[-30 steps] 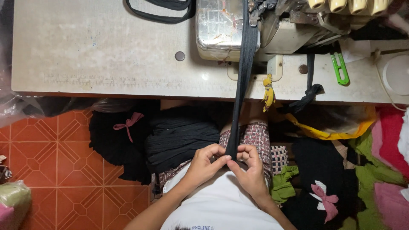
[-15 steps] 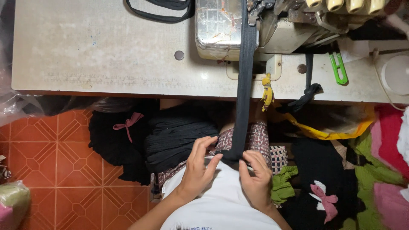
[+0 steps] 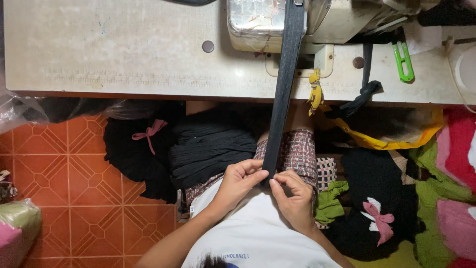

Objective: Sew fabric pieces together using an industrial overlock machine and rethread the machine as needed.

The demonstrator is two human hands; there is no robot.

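Observation:
A long black elastic band (image 3: 284, 89) runs from the sewing machine (image 3: 277, 25) on the table down to my lap. My left hand (image 3: 238, 183) and my right hand (image 3: 292, 196) pinch its lower end between thumbs and fingers, side by side, just above my white shirt. The band hangs taut over the table's front edge. A pile of black folded fabric (image 3: 210, 146) lies on my lap to the left of the hands.
The worn white table (image 3: 124, 54) spans the top. Green thread snips (image 3: 404, 62) lie at its right. Black pieces with pink bows (image 3: 144, 144) sit left and lower right; green, pink and yellow fabric piles fill the right. Orange tiled floor (image 3: 64, 168) lies left.
The hands slid down and apart, then back up along the band and together; now they pinch its end close together. The view has moved slightly.

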